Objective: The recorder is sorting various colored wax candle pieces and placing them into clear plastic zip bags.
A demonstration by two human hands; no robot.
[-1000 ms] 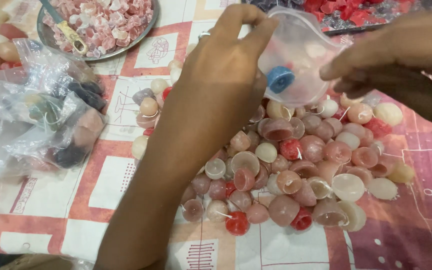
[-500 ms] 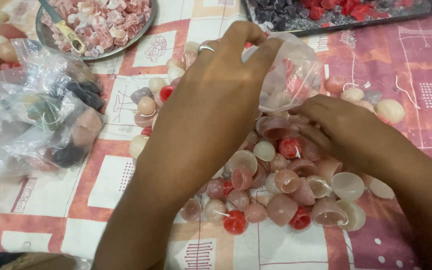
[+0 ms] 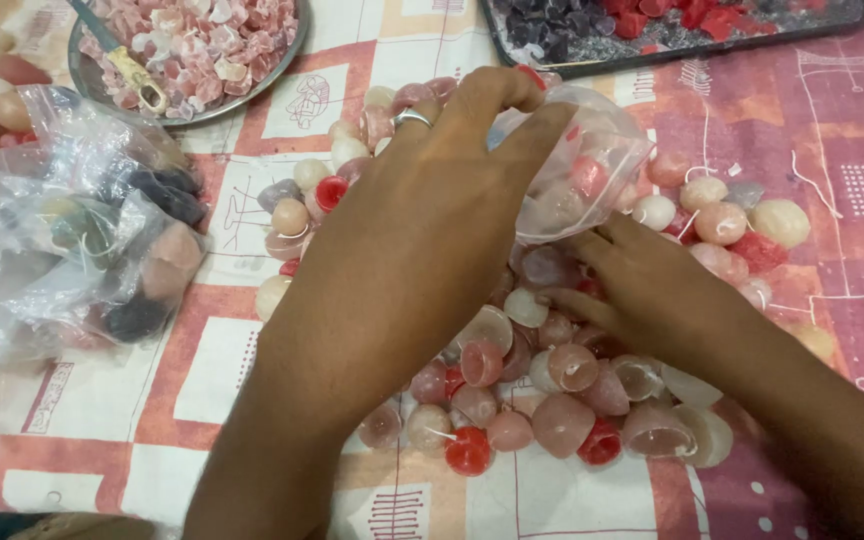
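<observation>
My left hand [image 3: 422,220], a ring on one finger, pinches the rim of a small clear plastic bag [image 3: 584,170] that has a few pink and red pieces inside. The bag hangs just above a heap of small dome-shaped wax candles [image 3: 512,400] in pink, red and cream, some with white wicks. My right hand [image 3: 647,295] lies on the heap under the bag, fingers stretched out and touching candles. I see nothing gripped in it. Part of the heap is hidden under both hands.
A round metal plate [image 3: 287,55] of pink and white wax pieces, with a yellow-handled tool, sits at the top left. A dark tray [image 3: 592,60] of purple and red pieces is at the top right. Filled clear bags [image 3: 102,240] lie at the left on the patterned cloth.
My right hand dropped from the bag's mouth onto the candle heap. The bag came down with my left hand, and the blue piece seen inside it is out of sight.
</observation>
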